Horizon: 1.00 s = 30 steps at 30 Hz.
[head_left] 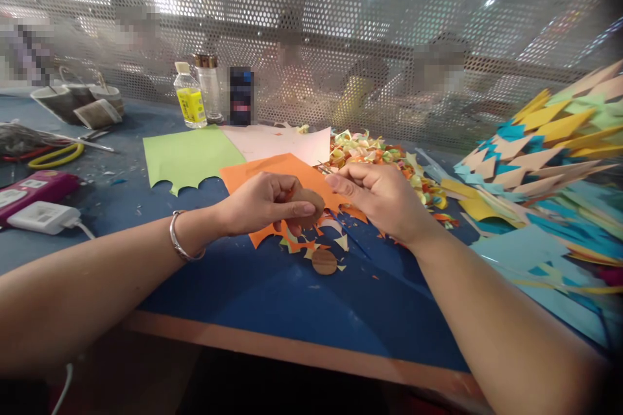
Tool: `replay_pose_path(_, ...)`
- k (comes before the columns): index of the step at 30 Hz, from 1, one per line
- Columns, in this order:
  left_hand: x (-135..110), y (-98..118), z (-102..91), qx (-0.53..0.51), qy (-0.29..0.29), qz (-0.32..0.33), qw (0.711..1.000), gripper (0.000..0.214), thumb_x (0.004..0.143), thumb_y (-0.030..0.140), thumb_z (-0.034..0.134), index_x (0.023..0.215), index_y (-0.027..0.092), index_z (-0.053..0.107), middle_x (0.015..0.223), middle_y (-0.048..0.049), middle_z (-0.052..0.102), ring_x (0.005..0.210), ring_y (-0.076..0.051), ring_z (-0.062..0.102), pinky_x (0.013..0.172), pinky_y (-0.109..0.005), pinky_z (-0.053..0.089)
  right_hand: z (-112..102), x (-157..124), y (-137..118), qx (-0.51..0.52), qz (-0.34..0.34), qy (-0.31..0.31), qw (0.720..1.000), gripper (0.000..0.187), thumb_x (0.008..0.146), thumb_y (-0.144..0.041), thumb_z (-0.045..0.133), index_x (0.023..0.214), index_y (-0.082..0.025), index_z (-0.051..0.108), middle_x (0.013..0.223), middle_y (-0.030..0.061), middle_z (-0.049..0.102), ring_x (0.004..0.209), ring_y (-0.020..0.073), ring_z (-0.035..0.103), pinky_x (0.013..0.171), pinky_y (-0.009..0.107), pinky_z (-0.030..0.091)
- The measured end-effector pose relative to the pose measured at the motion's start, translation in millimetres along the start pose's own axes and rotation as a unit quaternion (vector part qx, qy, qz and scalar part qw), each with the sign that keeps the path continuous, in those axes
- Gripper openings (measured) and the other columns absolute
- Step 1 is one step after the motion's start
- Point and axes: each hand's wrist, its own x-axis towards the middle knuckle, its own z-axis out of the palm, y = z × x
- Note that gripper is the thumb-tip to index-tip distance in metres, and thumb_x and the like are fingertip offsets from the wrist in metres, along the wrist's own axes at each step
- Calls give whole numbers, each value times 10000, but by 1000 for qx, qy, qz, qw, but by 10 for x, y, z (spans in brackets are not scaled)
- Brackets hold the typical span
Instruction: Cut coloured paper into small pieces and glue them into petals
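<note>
My left hand (272, 204), a bracelet on its wrist, is closed around a brown rounded piece (307, 206) that its fingers partly cover. My right hand (379, 198) pinches a thin pointed metal tool (323, 167), its tip showing past the thumb. The tool's other end is hidden in the fist. The two hands are apart, above an orange paper sheet (287, 172) with cut edges. Below them a flat brown disc (324, 262) lies on the blue table (272, 298) beside paper scraps (342, 242).
Green paper (187, 155) and pale pink paper (287, 142) lie behind. A heap of small paper pieces (370, 149) sits back right. A folded-paper construction (540, 142) rises at right. A bottle (191, 97), yellow-handled scissors (56, 155) and a white charger (45, 216) stand or lie leftward.
</note>
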Motion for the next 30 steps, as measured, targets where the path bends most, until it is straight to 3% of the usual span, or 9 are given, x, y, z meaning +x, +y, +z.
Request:
replay_pose_path(4, -43, -3, 51, 81, -60, -7, 995, 339, 891, 438, 567, 736, 137, 585, 773, -77, 712, 630, -124, 671, 489, -198, 444, 5, 1, -7, -11, -18, 8, 1000, 491, 839, -628, 571, 623, -194, 495, 552, -48, 327, 497, 90, 291, 460, 268, 213)
replay_pose_path(7, -61, -7, 85, 179, -81, -22, 980, 440, 902, 519, 507, 660, 158, 571, 605, -27, 648, 465, -91, 587, 428, -198, 385, 12, 0, 13, -28, -17, 10, 999, 482, 841, -630, 565, 644, -192, 523, 543, -48, 330, 485, 89, 286, 450, 267, 197)
replay_pose_path(11, -25, -10, -3, 335, 28, 16, 942, 483, 893, 476, 520, 519, 170, 521, 464, -1, 541, 396, -68, 441, 434, -229, 297, 32, -9, 56, -47, -9, 11, 999, 449, 833, -614, 590, 695, -188, 568, 539, -47, 361, 480, 90, 309, 446, 265, 200)
replay_pose_path(15, 60, -142, -313, 391, 181, -18, 902, 327, 863, 430, 535, 691, 183, 661, 609, -25, 637, 529, -120, 506, 539, -259, 354, 52, -10, 69, -73, -7, 10, 997, 458, 858, -596, 565, 646, -193, 517, 527, -49, 360, 476, 89, 312, 451, 266, 216)
replay_pose_path(17, 102, -274, -501, 413, 230, -25, 881, 272, 840, 422, 548, 817, 191, 689, 787, -54, 692, 664, -160, 561, 629, -280, 395, 59, -6, 68, -86, -9, 10, 996, 469, 857, -594, 566, 622, -197, 480, 517, -51, 355, 472, 88, 314, 453, 267, 216)
replay_pose_path(19, 139, -417, -662, 424, 232, -48, 874, 357, 835, 470, 544, 1009, 189, 678, 1009, -87, 699, 822, -202, 593, 757, -312, 431, 65, -2, 69, -100, -16, 16, 995, 476, 856, -591, 568, 608, -200, 455, 512, -52, 351, 471, 88, 314, 454, 266, 217)
replay_pose_path(23, 186, -595, -808, 472, 187, -113, 854, 706, 773, 652, 534, 1252, 136, 580, 1198, -157, 626, 1100, -313, 531, 975, -418, 392, 77, -2, 70, -132, -27, 23, 991, 454, 854, -579, 573, 620, -202, 482, 505, -53, 357, 468, 93, 320, 455, 265, 223)
replay_pose_path(27, 180, -568, -772, 527, 196, -178, 808, 926, 659, 778, 559, 1333, 143, 526, 1293, -220, 519, 1226, -427, 410, 1012, -527, 344, 83, -6, 60, -160, -27, 20, 987, 423, 845, -567, 588, 643, -203, 508, 505, -48, 386, 476, 100, 347, 470, 265, 251)
replay_pose_path(30, 168, -513, -747, 530, 216, -212, 792, 964, 647, 789, 569, 1347, 128, 517, 1321, -254, 477, 1252, -468, 375, 1007, -557, 327, 86, -4, 61, -164, -20, 14, 986, 424, 845, -571, 581, 645, -206, 497, 507, -45, 396, 484, 104, 353, 480, 265, 266)
